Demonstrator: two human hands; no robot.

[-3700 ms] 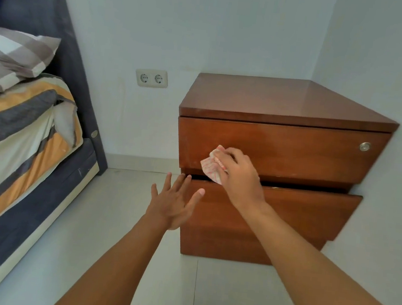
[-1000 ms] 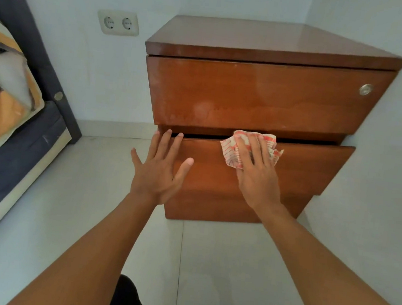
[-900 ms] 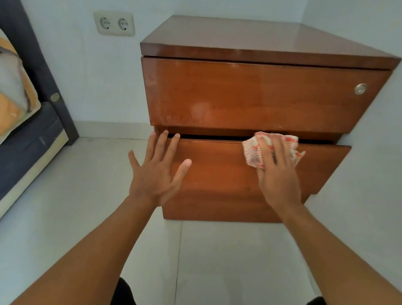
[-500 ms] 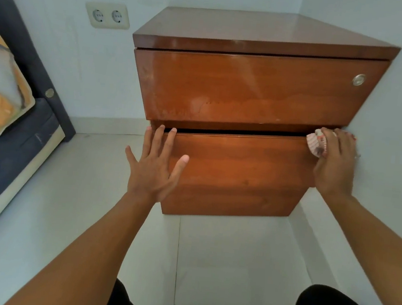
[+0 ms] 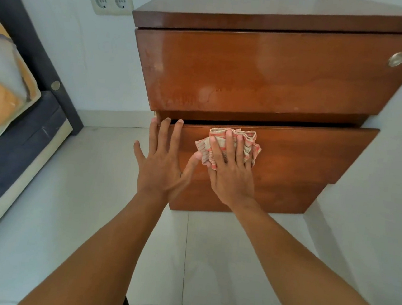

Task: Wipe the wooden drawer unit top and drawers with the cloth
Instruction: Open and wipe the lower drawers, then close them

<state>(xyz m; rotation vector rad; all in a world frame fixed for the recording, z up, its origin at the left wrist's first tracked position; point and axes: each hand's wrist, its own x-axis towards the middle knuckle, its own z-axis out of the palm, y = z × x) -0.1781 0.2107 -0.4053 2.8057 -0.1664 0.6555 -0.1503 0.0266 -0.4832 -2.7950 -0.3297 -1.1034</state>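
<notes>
A reddish-brown wooden drawer unit (image 5: 265, 74) stands in the room's corner, with a glossy top and two drawers. Its lower drawer (image 5: 305, 163) is pulled out slightly, leaving a dark gap above it. My right hand (image 5: 230, 170) presses a crumpled red-and-white striped cloth (image 5: 250, 142) flat against the lower drawer front, left of its middle, fingers straight. To its left, my left hand (image 5: 161, 163) lies flat with spread fingers on that drawer's left end, fingertips at its top edge.
A round metal lock (image 5: 396, 59) sits at the upper drawer's right end. White walls close in behind and on the right. A double socket (image 5: 110, 0) is on the back wall. A bed (image 5: 3, 111) with striped bedding stands at the left. The floor is pale tile.
My right hand slid the cloth from the lower drawer's right end back to its left-middle. Earlier it wiped the upper drawer. My left hand stayed on the drawer's left end.
</notes>
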